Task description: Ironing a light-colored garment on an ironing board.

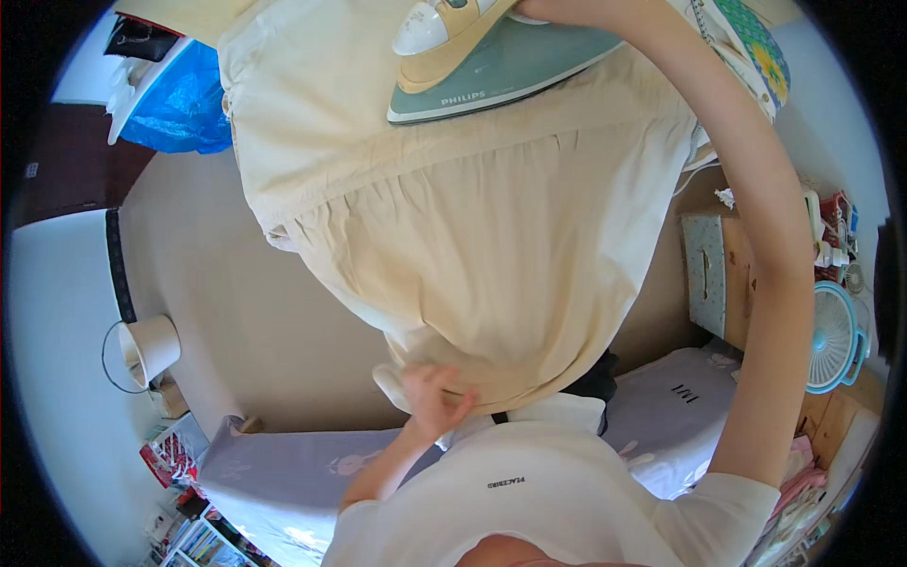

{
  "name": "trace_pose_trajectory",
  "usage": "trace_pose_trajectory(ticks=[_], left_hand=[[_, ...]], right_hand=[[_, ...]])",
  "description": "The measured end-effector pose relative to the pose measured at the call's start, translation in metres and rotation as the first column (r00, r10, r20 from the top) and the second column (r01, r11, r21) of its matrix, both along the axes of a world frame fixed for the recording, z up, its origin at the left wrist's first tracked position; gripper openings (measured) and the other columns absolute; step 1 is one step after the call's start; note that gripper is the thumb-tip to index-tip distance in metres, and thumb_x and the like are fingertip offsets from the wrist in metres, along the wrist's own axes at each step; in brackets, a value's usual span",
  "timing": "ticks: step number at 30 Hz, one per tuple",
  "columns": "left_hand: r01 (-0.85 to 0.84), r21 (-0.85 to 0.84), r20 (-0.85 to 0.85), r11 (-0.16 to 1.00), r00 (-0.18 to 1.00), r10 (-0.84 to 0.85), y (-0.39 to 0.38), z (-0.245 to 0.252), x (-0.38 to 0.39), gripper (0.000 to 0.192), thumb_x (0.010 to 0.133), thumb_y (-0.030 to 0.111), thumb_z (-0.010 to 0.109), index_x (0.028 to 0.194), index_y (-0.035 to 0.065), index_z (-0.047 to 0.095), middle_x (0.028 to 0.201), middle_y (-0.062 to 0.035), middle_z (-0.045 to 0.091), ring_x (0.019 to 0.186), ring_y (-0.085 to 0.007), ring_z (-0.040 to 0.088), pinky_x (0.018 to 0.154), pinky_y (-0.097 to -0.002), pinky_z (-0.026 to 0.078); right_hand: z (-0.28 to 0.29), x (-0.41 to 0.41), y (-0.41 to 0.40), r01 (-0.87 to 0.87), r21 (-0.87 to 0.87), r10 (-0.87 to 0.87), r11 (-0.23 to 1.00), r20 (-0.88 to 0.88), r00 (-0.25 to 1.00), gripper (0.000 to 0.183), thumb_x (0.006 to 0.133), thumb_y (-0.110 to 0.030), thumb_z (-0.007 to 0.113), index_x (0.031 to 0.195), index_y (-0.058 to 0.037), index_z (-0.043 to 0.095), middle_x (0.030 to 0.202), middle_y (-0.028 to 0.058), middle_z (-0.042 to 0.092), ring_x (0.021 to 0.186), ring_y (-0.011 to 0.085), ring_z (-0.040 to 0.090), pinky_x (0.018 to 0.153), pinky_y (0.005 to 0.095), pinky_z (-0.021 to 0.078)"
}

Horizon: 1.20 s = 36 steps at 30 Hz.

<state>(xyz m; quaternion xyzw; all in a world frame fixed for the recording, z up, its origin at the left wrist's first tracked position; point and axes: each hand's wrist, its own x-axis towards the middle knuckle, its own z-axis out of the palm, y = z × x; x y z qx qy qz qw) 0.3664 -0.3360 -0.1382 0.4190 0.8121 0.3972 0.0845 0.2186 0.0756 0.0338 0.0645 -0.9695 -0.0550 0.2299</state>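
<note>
My right hand (pixel 549 10), partly cut off by the top edge of the view, grips the handle of a green and cream Philips iron (pixel 489 71). The iron rests on a cream cloth garment (pixel 453 234), its tip towards the left. Gathers run along a seam below the iron, and the cloth hangs down towards my waist. My left hand (pixel 434 400) is blurred at the garment's lower edge, its fingers somewhat curled; whether they pinch the cloth is unclear.
Behind me is a bed with a lilac cover (pixel 283 461). A drawer unit (pixel 705 273) and a blue fan (pixel 825 337) stand at right. A white bucket (pixel 156 347) is at left, a blue plastic bag (pixel 181 106) at upper left. A white cord (pixel 694 173) hangs beside the garment.
</note>
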Motion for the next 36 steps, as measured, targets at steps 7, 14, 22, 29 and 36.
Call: trace_pose_trajectory(ticks=[7,14,22,29,36], left_hand=[[-0.192,-0.361,0.175,0.913,0.947,0.268,-0.051,-0.024,-0.001,0.016,0.084,0.006,0.057,0.071,0.0034,0.048,0.063,-0.0123,0.048,0.060,-0.0337,0.049,0.055,-0.0402,0.040],[0.071,-0.313,0.207,0.947,0.978,-0.004,-0.060,0.039,0.007,0.017,0.081,0.003,0.056,0.067,0.0040,0.045,0.057,-0.0128,0.044,0.050,-0.0309,0.047,0.045,-0.0397,0.036],[0.093,-0.592,0.309,0.800,0.944,0.119,-0.067,0.054,0.021,0.013,0.076,0.007,0.060,0.067,0.0064,0.051,0.059,-0.0120,0.056,0.052,-0.0309,0.057,0.047,-0.0403,0.043],[0.067,-0.360,0.008,0.931,0.998,-0.069,-0.045,0.027,-0.010,0.013,0.073,0.009,0.064,0.067,0.0089,0.053,0.059,-0.0080,0.054,0.050,-0.0269,0.053,0.044,-0.0386,0.040],[-0.061,0.017,-0.343,0.998,0.937,0.063,0.048,0.061,-0.088,0.017,0.069,0.004,0.065,0.085,0.0079,0.062,0.097,-0.0075,0.060,0.102,-0.0271,0.055,0.083,-0.0397,0.039]], right_hand=[[-0.007,-0.004,-0.009,-0.062,-0.061,0.060,0.996,-0.033,0.998,0.012,0.062,-0.019,0.065,0.071,-0.0125,0.060,0.070,0.0105,0.062,0.072,0.0312,0.062,0.062,0.0416,0.0469],[0.015,0.027,0.003,0.058,0.014,-0.058,0.998,-0.009,0.998,0.013,0.062,-0.020,0.065,0.070,-0.0128,0.060,0.069,0.0103,0.062,0.072,0.0314,0.061,0.062,0.0421,0.0461],[0.010,0.014,0.006,-0.024,0.009,0.024,1.000,-0.027,0.999,0.012,0.062,-0.022,0.066,0.068,-0.0129,0.060,0.068,0.0106,0.062,0.069,0.0317,0.061,0.060,0.0421,0.0460],[0.001,-0.003,-0.002,-0.015,-0.001,0.015,1.000,0.010,1.000,0.013,0.062,-0.022,0.065,0.070,-0.0119,0.061,0.069,0.0116,0.063,0.069,0.0315,0.062,0.060,0.0421,0.0472],[0.001,-0.011,-0.008,0.311,-0.010,-0.310,0.950,0.067,0.948,0.017,0.065,-0.022,0.064,0.074,-0.0077,0.063,0.071,0.0147,0.064,0.072,0.0325,0.063,0.062,0.0434,0.0486]])
